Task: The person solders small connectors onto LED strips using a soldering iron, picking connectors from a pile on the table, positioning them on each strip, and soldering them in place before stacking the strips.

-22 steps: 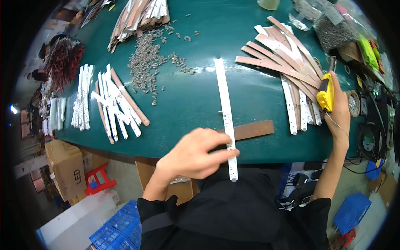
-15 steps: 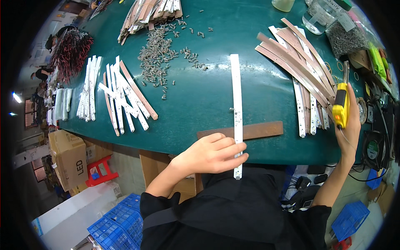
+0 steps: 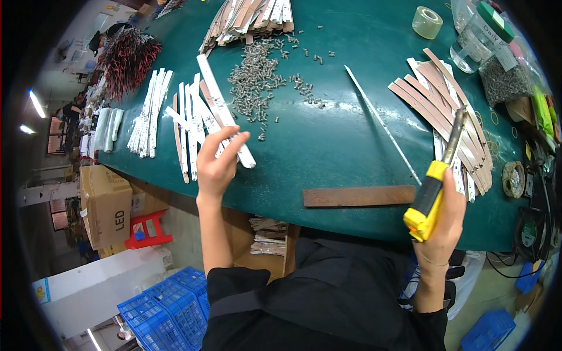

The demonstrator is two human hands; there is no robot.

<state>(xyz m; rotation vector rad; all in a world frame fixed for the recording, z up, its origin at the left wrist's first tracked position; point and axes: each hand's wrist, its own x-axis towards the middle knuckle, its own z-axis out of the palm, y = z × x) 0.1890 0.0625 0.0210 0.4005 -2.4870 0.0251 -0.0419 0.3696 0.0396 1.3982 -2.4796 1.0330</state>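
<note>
My left hand (image 3: 218, 164) is closed on a white circuit-board strip (image 3: 215, 90), tilted over a loose group of white and brown strips (image 3: 182, 137). A yellow-and-black hand tool (image 3: 426, 202) with a metal shaft is gripped in my right hand (image 3: 446, 219), its tip pointing up and away. Just left of that tool, another thin strip (image 3: 380, 120) shows edge-on and slanted; its near end reaches the tool. Whether my right fingers touch it cannot be told. A flat brown bar (image 3: 358, 196) lies near the table's front edge.
Small metal screw-like parts (image 3: 254, 79) lie scattered at the middle back. Strip piles stand at the far left (image 3: 252, 20) and right (image 3: 448, 111). A tape roll (image 3: 427, 23), clear jar (image 3: 477, 44) and bag of metal parts (image 3: 504, 76) sit back right. Blue crates (image 3: 170, 310) stand lower left.
My left hand has left the strip at the middle, moved left and taken another white strip. My right hand has brought the tool left and nearer me. The middle strip has turned edge-on and slanted.
</note>
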